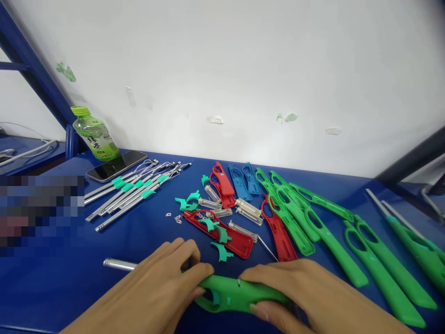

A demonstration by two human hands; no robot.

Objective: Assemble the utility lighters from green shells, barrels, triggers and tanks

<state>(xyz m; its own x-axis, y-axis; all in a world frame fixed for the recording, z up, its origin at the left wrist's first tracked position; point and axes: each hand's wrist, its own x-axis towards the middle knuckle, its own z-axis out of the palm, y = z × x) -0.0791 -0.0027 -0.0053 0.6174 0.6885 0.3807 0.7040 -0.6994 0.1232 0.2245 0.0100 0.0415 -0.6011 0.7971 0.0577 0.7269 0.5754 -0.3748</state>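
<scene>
A green long-necked lighter (239,294) lies across both hands at the front edge of the table. Its metal tube (120,265) sticks out to the left from under my left hand (167,283), whose fingers are closed round the tube end near the trigger ring. My right hand (295,292) grips the handle, thumb below and fingers above. A teal trigger (216,297) shows inside the ring. Just beyond the hands lie loose teal triggers (221,252), a red casing half (239,242) and clear fuel tanks (243,230).
Metal tubes with wires (128,204) lie at left, near a phone (116,165) and a green-capped bottle (95,134). Red and blue casing halves (239,181) sit at the back. Green casing halves (337,250) spread rightward, with assembled green lighters (413,241) at far right. A white wall (243,69) stands behind.
</scene>
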